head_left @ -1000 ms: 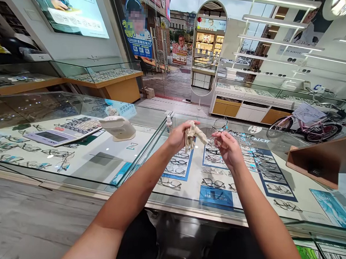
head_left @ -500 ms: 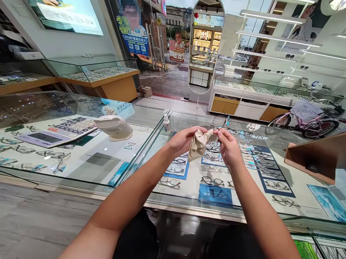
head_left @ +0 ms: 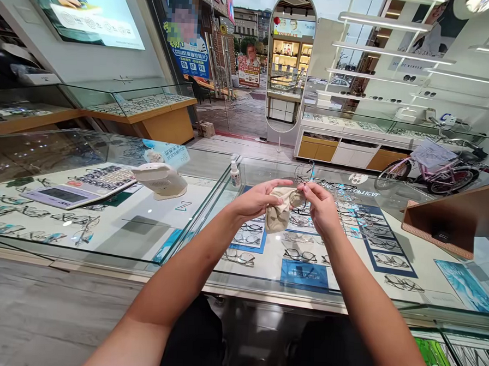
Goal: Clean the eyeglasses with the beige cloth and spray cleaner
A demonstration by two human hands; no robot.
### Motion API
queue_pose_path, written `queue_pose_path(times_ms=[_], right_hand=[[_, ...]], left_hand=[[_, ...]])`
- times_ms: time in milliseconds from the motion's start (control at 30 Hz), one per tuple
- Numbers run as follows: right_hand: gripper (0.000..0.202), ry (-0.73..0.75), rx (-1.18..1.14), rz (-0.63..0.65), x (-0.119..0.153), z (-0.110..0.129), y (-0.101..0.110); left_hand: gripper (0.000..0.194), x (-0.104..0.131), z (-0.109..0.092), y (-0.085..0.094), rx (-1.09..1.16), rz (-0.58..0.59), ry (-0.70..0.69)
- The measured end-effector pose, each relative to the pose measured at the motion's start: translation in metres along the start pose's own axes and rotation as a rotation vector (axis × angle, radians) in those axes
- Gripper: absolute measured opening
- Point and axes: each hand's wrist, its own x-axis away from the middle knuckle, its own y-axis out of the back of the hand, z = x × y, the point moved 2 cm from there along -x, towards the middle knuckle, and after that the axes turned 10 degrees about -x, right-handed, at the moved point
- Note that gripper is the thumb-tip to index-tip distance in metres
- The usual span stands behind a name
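Over the glass display counter, my left hand point(head_left: 256, 200) holds a beige cloth point(head_left: 278, 213) that hangs down from its fingers. My right hand point(head_left: 320, 204) pinches a thin-framed pair of glasses point(head_left: 297, 198); one round lens shows beside the cloth's right edge, and another part of the frame stands up above my fingers. The two hands are close together at about the same height. Below them, under the glass, several pairs of glasses lie on blue and white display cards. A small white spray bottle point(head_left: 235, 174) stands on the counter left of my hands.
On the left of the counter point(head_left: 206, 290) are a large calculator point(head_left: 65, 194) and a white scanner-like device point(head_left: 161, 180). A brown wooden panel point(head_left: 451, 215) juts in at the right. Beyond stand an oval mirror point(head_left: 291, 60) and a pink bicycle point(head_left: 431, 171).
My left hand and the cloth have shifted slightly down, off the lens, which now shows more. The cloth hangs wider, and the upper part of the glasses has tilted left.
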Motion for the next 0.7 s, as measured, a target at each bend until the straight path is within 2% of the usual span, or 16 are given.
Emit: queue_pose_path(times_ms=[233, 500, 700], right_hand=[[0.029, -0.023, -0.057, -0.080, -0.0020, 0.0004, 0.0051], [0.031, -0.106, -0.083, -0.013, -0.0016, 0.0011, 0.0028], [0.033, -0.099, -0.019, -0.050, -0.0003, -0.0007, 0.0037]], left_hand=[[0.068, 0.0038, -0.0021, -0.0007, -0.079, 0.006, 0.084], [0.077, 0.0028, -0.0066, -0.0001, -0.008, -0.122, 0.012], [0.083, 0.0007, -0.0045, 0.0051, -0.046, -0.081, 0.038]])
